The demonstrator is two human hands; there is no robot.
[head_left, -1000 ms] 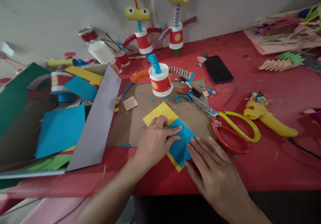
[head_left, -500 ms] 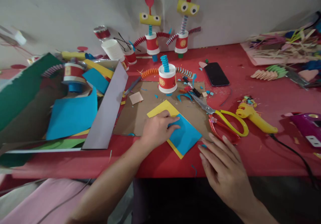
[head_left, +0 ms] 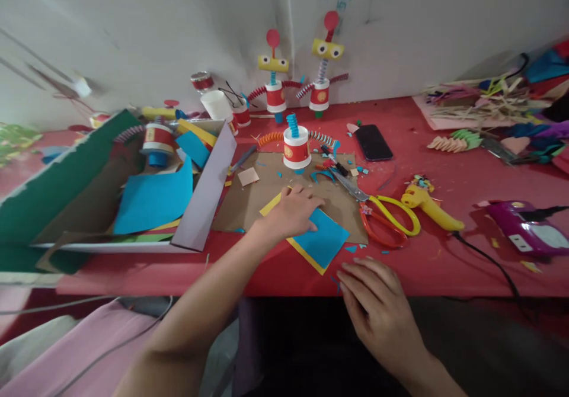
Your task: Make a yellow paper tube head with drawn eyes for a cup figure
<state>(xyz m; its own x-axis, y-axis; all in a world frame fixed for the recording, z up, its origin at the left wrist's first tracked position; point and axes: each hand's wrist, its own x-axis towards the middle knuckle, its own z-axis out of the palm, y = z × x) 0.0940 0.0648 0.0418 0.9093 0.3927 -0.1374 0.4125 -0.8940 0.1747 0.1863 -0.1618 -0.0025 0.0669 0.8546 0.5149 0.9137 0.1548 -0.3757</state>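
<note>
My left hand lies over the papers with its fingers stretched forward, covering part of a blue sheet and a yellow sheet beneath it. Both sheets rest slanted on a brown cardboard piece. Near the table's front edge, my right hand is held with its fingers loosely extended and nothing in it. Small blue scraps lie just beyond its fingertips. Behind the sheets stands a paper-cup figure with folded-paper arms and a blue folded neck.
Scissors with red and yellow handles lie right of the sheets. Beyond them are a yellow glue gun, a phone and a purple power strip. A box of coloured paper stands left. Two finished-looking cup figures lean near the wall.
My left hand has flattened, its fingers now reaching forward over the sheets. My right hand has drawn back towards the table's front edge. The camera view has tilted upward.
</note>
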